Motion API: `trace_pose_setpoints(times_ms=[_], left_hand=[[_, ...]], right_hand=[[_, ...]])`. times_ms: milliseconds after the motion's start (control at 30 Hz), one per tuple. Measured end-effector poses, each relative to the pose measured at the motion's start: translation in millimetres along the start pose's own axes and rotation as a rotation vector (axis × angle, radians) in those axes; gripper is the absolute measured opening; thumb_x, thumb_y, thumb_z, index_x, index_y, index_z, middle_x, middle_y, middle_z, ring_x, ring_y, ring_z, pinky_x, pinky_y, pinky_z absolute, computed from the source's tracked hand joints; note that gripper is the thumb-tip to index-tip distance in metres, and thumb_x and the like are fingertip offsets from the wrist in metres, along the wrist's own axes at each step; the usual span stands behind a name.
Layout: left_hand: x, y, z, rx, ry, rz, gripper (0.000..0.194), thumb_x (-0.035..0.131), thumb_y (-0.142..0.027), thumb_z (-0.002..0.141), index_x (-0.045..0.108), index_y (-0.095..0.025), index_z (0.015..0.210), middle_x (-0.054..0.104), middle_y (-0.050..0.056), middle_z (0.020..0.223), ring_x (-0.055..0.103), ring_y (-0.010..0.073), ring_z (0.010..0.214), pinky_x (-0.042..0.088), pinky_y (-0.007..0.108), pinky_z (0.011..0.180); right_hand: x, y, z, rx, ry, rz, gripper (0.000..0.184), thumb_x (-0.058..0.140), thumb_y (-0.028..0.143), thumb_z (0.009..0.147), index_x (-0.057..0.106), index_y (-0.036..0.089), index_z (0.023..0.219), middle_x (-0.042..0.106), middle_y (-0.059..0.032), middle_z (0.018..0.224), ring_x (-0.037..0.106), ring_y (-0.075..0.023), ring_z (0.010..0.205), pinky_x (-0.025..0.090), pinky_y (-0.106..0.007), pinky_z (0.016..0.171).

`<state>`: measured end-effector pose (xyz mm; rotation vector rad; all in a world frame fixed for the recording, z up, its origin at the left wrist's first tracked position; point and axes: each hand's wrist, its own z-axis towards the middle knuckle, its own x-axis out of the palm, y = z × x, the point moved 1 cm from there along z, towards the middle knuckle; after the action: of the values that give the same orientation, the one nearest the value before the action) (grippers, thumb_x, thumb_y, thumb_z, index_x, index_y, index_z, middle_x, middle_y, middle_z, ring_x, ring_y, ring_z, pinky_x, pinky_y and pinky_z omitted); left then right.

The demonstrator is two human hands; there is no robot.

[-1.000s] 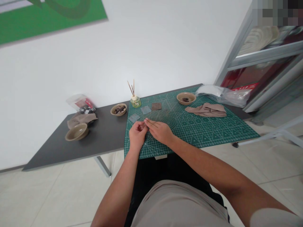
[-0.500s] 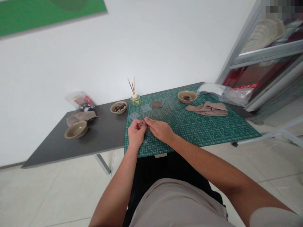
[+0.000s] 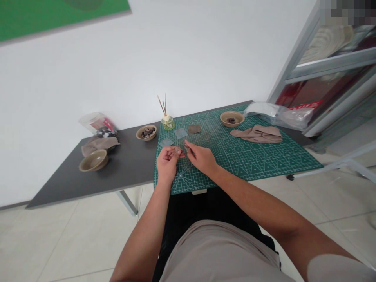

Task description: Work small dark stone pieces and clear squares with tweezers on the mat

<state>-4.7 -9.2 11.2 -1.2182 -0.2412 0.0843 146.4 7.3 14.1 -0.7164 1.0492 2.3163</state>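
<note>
My left hand [image 3: 167, 162] is curled over the near left part of the green cutting mat [image 3: 249, 156], its fingertips pinched on something too small to make out. My right hand [image 3: 201, 156] is beside it, fingers pressed together in a pinch, its fingertips almost touching the left ones. Just beyond the hands lie small square patches: a grey one [image 3: 166, 142], a light blue-grey one [image 3: 180, 133] and a brown one [image 3: 194, 128].
A dark grey table [image 3: 123, 172] carries tan bowls [image 3: 93, 160] [image 3: 146, 132] [image 3: 232, 118], a reed diffuser [image 3: 167, 121], a folded beige cloth [image 3: 257, 134], another cloth [image 3: 98, 144], a plastic tub [image 3: 96, 124] and a clear bag [image 3: 273, 113]. A metal shelf [image 3: 331, 66] stands to the right.
Both hands have lifted slightly off the mat and drawn a little apart; the right hand's fingers, flat before, are now pinched.
</note>
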Motion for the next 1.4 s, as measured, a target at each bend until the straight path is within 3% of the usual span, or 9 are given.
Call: trace_pose_setpoints(times_ms=[167, 300, 367, 500, 667, 900, 1033, 1200, 1400], left_hand=[[0.8, 1.1, 3.3, -0.046, -0.022, -0.013, 0.036, 0.078, -0.038, 0.069, 0.063, -0.020, 0.096, 0.071, 0.001, 0.076, 0.069, 0.0166, 0.067, 0.059, 0.033, 0.066], [2.0, 2.0, 5.0, -0.121, -0.016, 0.026, 0.035, 0.079, -0.038, 0.064, 0.064, -0.018, 0.088, 0.071, 0.001, 0.077, 0.065, 0.0144, 0.062, 0.056, 0.032, 0.063], [2.6, 0.7, 4.1, -0.127, 0.005, 0.132, 0.030, 0.078, -0.037, 0.065, 0.066, -0.017, 0.084, 0.069, 0.000, 0.075, 0.062, 0.0130, 0.061, 0.053, 0.029, 0.064], [4.6, -5.8, -1.0, -0.056, 0.092, 0.456, 0.016, 0.070, -0.033, 0.073, 0.064, -0.018, 0.071, 0.062, -0.003, 0.065, 0.055, 0.0111, 0.061, 0.043, 0.024, 0.062], [8.2, -10.6, -5.3, 0.031, 0.184, 0.646, 0.016, 0.064, -0.028, 0.078, 0.058, -0.019, 0.067, 0.058, -0.005, 0.063, 0.052, 0.0108, 0.061, 0.039, 0.023, 0.060], [13.0, -14.8, -10.2, 0.304, 0.276, 0.903, 0.013, 0.053, -0.027, 0.090, 0.063, -0.019, 0.095, 0.066, 0.006, 0.095, 0.058, 0.0199, 0.094, 0.047, 0.033, 0.085], [19.3, -18.1, -7.3, 0.351, 0.453, 1.125, 0.028, 0.048, -0.022, 0.092, 0.061, -0.020, 0.117, 0.063, 0.009, 0.120, 0.054, 0.0251, 0.112, 0.045, 0.040, 0.097], [21.2, -10.7, 2.0, 0.337, 0.680, 1.158, 0.035, 0.036, -0.024, 0.098, 0.059, -0.021, 0.124, 0.060, 0.008, 0.130, 0.053, 0.0223, 0.117, 0.043, 0.038, 0.101], [21.0, -10.6, -3.9, 0.320, 0.599, 1.258, 0.023, 0.046, -0.025, 0.094, 0.064, -0.021, 0.107, 0.064, 0.008, 0.118, 0.054, 0.0250, 0.109, 0.045, 0.043, 0.095]], right_hand=[[-5.1, -16.0, 7.4, 0.228, -0.071, 0.162, 0.037, 0.058, 0.027, 0.087, 0.058, 0.018, 0.124, 0.072, -0.0013, 0.077, 0.067, -0.0182, 0.068, 0.052, -0.030, 0.071], [-17.1, -24.0, 12.7, 0.193, -0.200, 0.044, 0.042, 0.067, 0.030, 0.081, 0.059, 0.018, 0.120, 0.069, -0.0115, 0.104, 0.062, -0.0272, 0.098, 0.048, -0.044, 0.089], [-21.8, -21.2, 12.7, 0.159, -0.142, 0.074, 0.036, 0.068, 0.030, 0.081, 0.062, 0.019, 0.115, 0.068, -0.0110, 0.105, 0.062, -0.0261, 0.098, 0.048, -0.043, 0.090], [-18.5, -11.5, 3.2, 0.231, 0.147, 0.370, 0.029, 0.068, 0.037, 0.083, 0.064, 0.022, 0.108, 0.070, -0.0024, 0.088, 0.066, -0.0174, 0.077, 0.052, -0.034, 0.077], [-5.8, -14.0, -10.3, 0.309, 0.171, 0.654, 0.025, 0.068, 0.036, 0.082, 0.065, 0.024, 0.103, 0.072, -0.0019, 0.097, 0.068, -0.0177, 0.091, 0.052, -0.036, 0.088], [-17.4, -28.1, -1.1, 0.466, 0.115, 0.975, 0.028, 0.073, 0.032, 0.072, 0.065, 0.023, 0.097, 0.071, -0.0005, 0.085, 0.068, -0.0176, 0.081, 0.054, -0.035, 0.080], [-27.7, -35.9, 6.3, 0.523, 0.164, 1.104, 0.029, 0.077, 0.029, 0.067, 0.066, 0.022, 0.093, 0.071, -0.0003, 0.085, 0.067, -0.0161, 0.079, 0.054, -0.033, 0.078], [-33.4, -44.7, 15.0, 0.521, 0.188, 0.973, 0.027, 0.078, 0.034, 0.067, 0.070, 0.020, 0.089, 0.071, -0.0022, 0.084, 0.066, -0.0170, 0.077, 0.055, -0.033, 0.074], [-29.7, -53.8, 14.8, 0.451, 0.158, 0.778, 0.028, 0.074, 0.035, 0.070, 0.065, 0.022, 0.094, 0.068, 0.0011, 0.071, 0.065, -0.0172, 0.065, 0.055, -0.032, 0.063]])
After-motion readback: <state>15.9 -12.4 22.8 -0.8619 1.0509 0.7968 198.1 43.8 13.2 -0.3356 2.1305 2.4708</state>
